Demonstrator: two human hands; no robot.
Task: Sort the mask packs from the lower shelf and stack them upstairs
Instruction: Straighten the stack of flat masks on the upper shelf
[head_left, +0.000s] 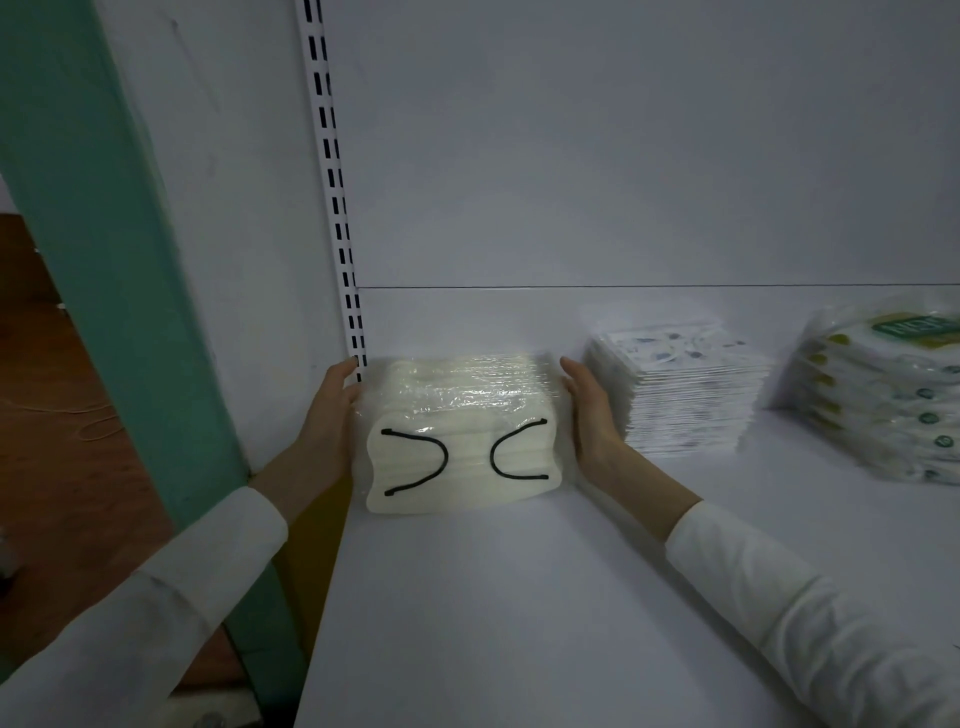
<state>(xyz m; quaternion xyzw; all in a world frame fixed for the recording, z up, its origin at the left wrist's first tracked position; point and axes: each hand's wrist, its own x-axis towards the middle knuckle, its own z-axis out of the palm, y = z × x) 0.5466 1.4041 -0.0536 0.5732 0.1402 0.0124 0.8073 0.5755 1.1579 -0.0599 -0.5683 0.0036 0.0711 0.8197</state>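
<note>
The clear-wrapped stack of cream face masks with black ear loops (457, 447) sits on the white shelf (519, 597) directly between the hands, its long axis running from palm to palm. The left hand (332, 415) and right hand (589, 415) press its ends with straight fingers, equally near.

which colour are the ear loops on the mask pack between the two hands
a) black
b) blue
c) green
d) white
a: the cream mask pack between the left hand and the right hand shows two curved black ear loops on its near face.
</note>
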